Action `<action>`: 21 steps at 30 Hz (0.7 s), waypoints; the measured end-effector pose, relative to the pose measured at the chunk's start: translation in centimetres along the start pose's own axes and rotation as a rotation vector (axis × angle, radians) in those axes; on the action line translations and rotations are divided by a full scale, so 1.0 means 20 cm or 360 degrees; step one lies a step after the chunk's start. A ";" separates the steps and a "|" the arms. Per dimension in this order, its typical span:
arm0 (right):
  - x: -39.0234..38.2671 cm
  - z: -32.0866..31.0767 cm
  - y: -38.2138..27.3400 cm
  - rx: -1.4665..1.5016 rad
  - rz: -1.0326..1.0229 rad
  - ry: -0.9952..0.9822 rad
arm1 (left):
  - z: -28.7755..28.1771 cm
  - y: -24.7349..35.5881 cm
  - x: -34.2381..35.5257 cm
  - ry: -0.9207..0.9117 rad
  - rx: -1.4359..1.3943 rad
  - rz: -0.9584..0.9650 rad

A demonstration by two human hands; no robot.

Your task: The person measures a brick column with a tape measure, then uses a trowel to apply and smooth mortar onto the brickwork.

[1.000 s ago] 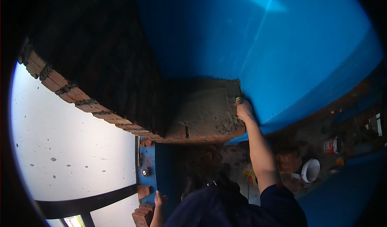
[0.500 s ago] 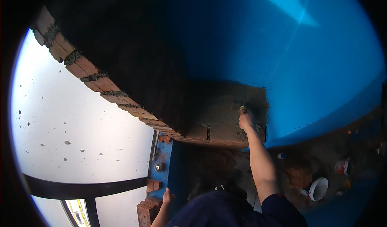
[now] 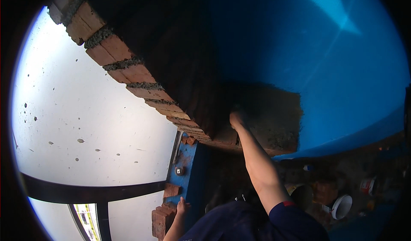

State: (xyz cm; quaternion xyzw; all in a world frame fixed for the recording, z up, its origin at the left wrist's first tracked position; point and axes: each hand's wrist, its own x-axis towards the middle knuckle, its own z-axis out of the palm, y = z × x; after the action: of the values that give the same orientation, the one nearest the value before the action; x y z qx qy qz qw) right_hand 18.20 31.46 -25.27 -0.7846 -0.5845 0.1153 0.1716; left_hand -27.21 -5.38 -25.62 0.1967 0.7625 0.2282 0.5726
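My right hand (image 3: 236, 118) is closed and stretched out over a grey-brown mortar-covered surface (image 3: 278, 121) beside the blue wall. Whatever it grips is lost in shadow and blur. A brick wall (image 3: 141, 74) with grey mortar joints rises at the left of that surface. Low in the picture, my left hand (image 3: 183, 206) is empty, its fingers loosely apart, close to a stack of red bricks (image 3: 162, 221) and a single brick (image 3: 172, 190).
A blue wall (image 3: 342, 78) fills the right side. White buckets (image 3: 342, 207) and a red-and-white container (image 3: 367, 185) stand on the dim floor at lower right. On the blue ledge (image 3: 185, 155) lies a small round dark object (image 3: 179, 170). Speckled white panes (image 3: 94, 112) are at left.
My right hand has swept left across the mortared surface, toward the brick wall. The view has shifted, so the wall looks larger and farther right. My left hand stays near the bricks.
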 end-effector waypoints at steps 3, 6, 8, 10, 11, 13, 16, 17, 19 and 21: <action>-0.08 -0.05 -0.24 0.0264 0.0088 -0.0206 | -0.09 -0.10 -0.02 0.0059 -0.0065 -0.0049; -0.14 -0.13 -0.27 0.0523 0.0165 -0.0441 | -0.09 -0.12 0.02 -0.0014 -0.0084 -0.0063; -0.25 -0.16 -0.31 0.0839 0.0270 -0.0522 | -0.08 -0.15 0.04 -0.0054 -0.0097 -0.0078; -0.40 -0.21 -0.35 0.1001 0.0322 -0.0573 | -0.07 -0.15 0.01 -0.0003 -0.0198 -0.0057; -0.48 -0.26 -0.37 0.1013 0.0312 -0.0586 | -0.07 -0.14 0.00 -0.0010 -0.0198 -0.0065; -0.66 -0.44 -0.47 0.1221 0.0461 -0.0639 | -0.10 -0.12 -0.01 -0.0066 -0.0130 -0.0011; -0.87 -0.64 -0.51 0.1231 0.0686 -0.0557 | -0.07 -0.07 0.05 -0.0057 -0.0132 -0.0012; -0.92 -0.56 -0.45 0.1010 0.0600 -0.0401 | -0.07 -0.06 0.08 -0.0138 -0.0131 0.0015; -0.96 -0.51 -0.39 0.0748 0.0546 -0.0277 | -0.07 -0.02 0.10 -0.0151 -0.0062 0.0022; -0.95 -0.53 -0.37 0.0525 0.0460 -0.0118 | -0.05 0.03 0.07 -0.0141 0.0038 0.0023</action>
State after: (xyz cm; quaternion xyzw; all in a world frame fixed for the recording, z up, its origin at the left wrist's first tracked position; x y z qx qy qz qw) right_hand 10.30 13.82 -12.98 -0.8168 -0.4451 0.2616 0.2576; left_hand -28.62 -4.13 -26.14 0.2190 0.7376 0.2144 0.6016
